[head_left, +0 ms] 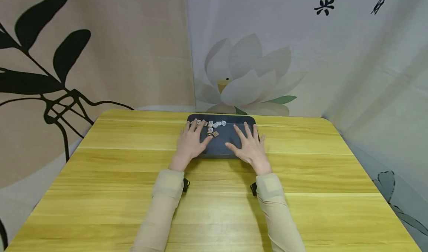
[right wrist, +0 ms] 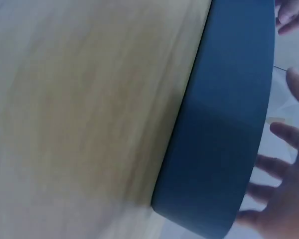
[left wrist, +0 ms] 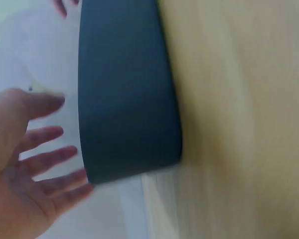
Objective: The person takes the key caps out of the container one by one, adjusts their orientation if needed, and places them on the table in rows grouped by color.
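I am watching from far away, and nearest to me is the yellow wooden table (head_left: pixel 214 215); two pale sleeves (head_left: pixel 157 215) reach across it, one on the left and one on the right; a small black thing (head_left: pixel 186 185) sits at each wrist. Next come the hands; the left hand (head_left: pixel 190 142) is spread wide over the left side of the dark tray (head_left: pixel 220 146), with its fingers straight and nothing in its grip; the right hand (head_left: pixel 250 148) is spread over the right side in the same loose way, and it holds nothing too. The tray lies on the far part of the table, near the middle; in its far left part are little cubes (head_left: pixel 215 134), some white and some brown, close to the left fingers; I can't tell if the fingers touch them. I think the step in hand is getting both hands in place over the tray; to me the next move calls for soft, slow fingers, because the cubes are tiny and a hard push could scatter them. Farthest off hangs a cloth wall (head_left: pixel 147 51); it has a big pale flower (head_left: pixel 247 92) and dark leaves (head_left: pixel 71 55) on the left.
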`<state>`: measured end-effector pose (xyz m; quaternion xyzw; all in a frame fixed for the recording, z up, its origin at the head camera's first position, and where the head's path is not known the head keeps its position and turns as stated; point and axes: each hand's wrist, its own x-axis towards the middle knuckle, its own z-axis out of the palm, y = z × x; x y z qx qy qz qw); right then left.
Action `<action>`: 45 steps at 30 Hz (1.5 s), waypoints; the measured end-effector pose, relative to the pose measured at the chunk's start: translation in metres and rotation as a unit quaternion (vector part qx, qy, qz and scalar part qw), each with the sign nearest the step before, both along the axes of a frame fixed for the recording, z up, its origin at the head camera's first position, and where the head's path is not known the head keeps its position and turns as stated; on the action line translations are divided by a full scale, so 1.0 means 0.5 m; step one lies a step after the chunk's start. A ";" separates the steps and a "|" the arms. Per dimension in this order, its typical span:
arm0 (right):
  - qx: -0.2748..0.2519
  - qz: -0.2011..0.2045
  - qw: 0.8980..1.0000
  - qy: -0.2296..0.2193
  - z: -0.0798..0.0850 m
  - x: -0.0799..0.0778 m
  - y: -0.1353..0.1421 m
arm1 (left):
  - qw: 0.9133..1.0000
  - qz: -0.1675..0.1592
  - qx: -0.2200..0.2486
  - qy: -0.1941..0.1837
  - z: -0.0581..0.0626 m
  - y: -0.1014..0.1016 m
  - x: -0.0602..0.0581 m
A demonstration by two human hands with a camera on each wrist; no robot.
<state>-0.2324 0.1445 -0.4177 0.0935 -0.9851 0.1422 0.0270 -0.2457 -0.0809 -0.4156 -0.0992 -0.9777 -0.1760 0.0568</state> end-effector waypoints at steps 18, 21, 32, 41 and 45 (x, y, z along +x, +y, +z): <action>-0.185 0.155 0.970 0.000 0.110 -0.124 -0.013 | 0.951 0.046 0.270 -0.145 -0.045 -0.114 -0.087; -0.202 0.173 0.964 -0.022 0.127 -0.152 -0.024 | 0.948 0.045 0.281 -0.146 -0.042 -0.114 -0.081; -0.189 0.201 0.955 -0.106 0.072 -0.191 -0.054 | 0.931 0.011 0.308 -0.197 -0.021 -0.114 -0.041; -0.163 0.216 0.949 -0.161 0.006 -0.184 -0.067 | 0.919 -0.006 0.309 -0.245 -0.009 -0.122 -0.019; -0.169 0.202 0.951 -0.160 -0.004 -0.179 -0.073 | 0.915 -0.013 0.312 -0.256 -0.005 -0.127 -0.013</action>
